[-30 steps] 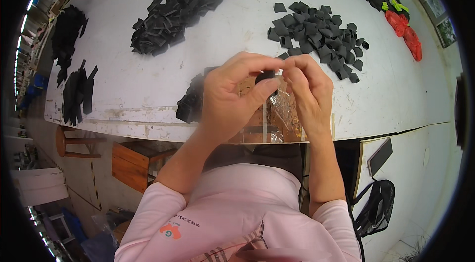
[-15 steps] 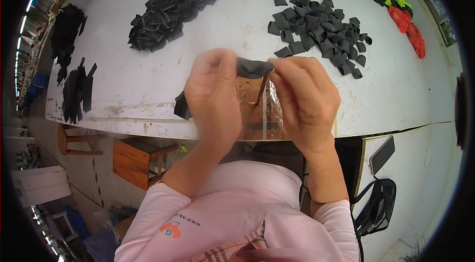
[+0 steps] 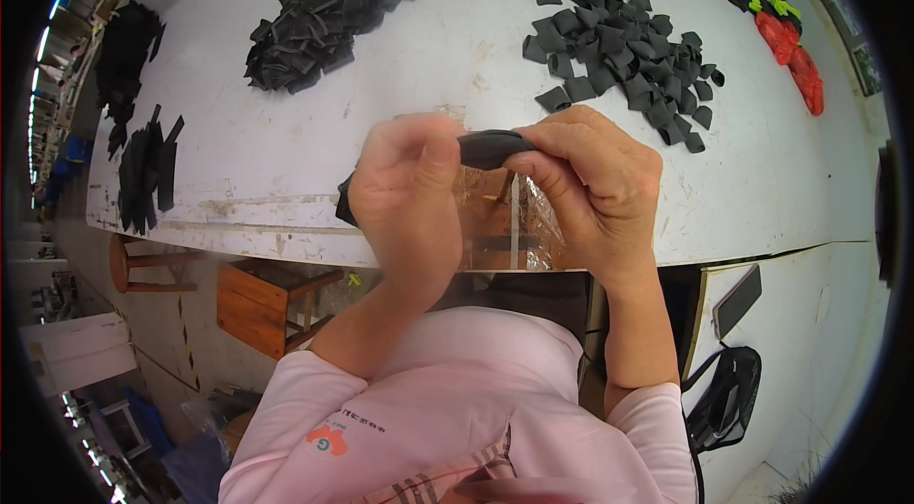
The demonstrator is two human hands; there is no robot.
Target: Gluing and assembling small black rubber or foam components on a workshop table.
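Note:
Between my two hands a small dark grey fabric piece (image 3: 490, 150) is held up above the near part of the table. My left hand (image 3: 405, 180) has fingers curled and pinches its left end. My right hand (image 3: 600, 185) grips the other end between thumb and fingers. The piece looks folded, with a curved upper edge. Behind my left wrist, another dark piece (image 3: 347, 199) is mostly hidden. Under my hands lies a brown panel (image 3: 490, 218) with clear shiny film at its right.
A heap of black fabric strips (image 3: 319, 19) lies far left, with a pile of small dark grey fabric loops (image 3: 628, 52) far right. More strips (image 3: 148, 171) are at the left edge. Red plastic bags (image 3: 790, 57) lie at the far right. Wooden stools (image 3: 257, 304) stand below the table.
The right hand's grip has shifted further over the fabric piece, with its thumb now under it. The piece has turned and bowed upward, and sits slightly lower in view.

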